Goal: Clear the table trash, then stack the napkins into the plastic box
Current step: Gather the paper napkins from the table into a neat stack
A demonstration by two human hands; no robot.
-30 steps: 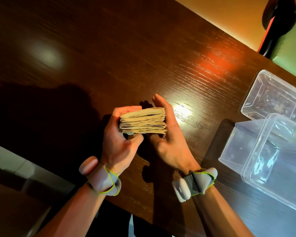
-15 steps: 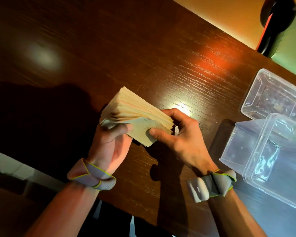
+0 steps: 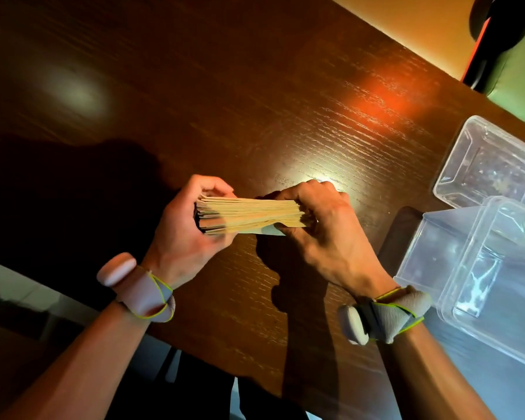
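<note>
A thick stack of beige paper napkins is held edge-on just above the dark wooden table. My left hand grips the stack's left end, fingers curled over its top. At the right end, my right hand pinches the stack between thumb and fingers. A clear plastic box stands to the right of my right hand, apart from it, with nothing seen inside. No trash shows on the table.
A clear lid or second container leans against the box's right side. Another shallow clear tray lies behind it. The table's far edge runs diagonally at the upper right, with a dark object beyond. The near table edge is below my wrists.
The napkin stack was turned from a tilted, fanned pose to lying level and edge-on. Both hands shifted to grip its two ends, the right hand moving from palm-open support to a pinch.
</note>
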